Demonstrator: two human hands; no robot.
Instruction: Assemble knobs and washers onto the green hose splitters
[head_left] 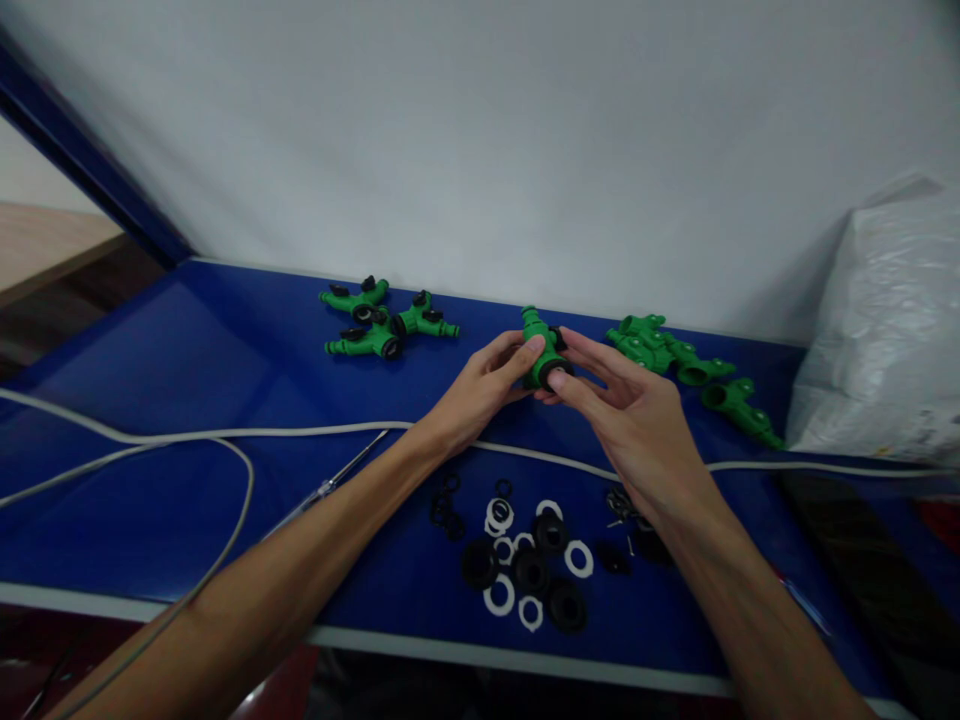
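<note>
Above the blue table, both hands grip a green hose splitter with a black collar at its near end. My left hand is closed around its left side, thumb on top of the green body. From the right, my right hand pinches it, with the thumb at the black collar's opening and the fingers behind. Below the hands lie several black threaded rings, several white rings and small black O-rings. Small black parts with screws lie partly hidden under my right wrist.
Green splitters with black fittings lie at the back left, bare green splitter bodies at the back right. A pale cable crosses the blue table. A thin screwdriver lies beside my left forearm. A plastic-wrapped bundle stands right.
</note>
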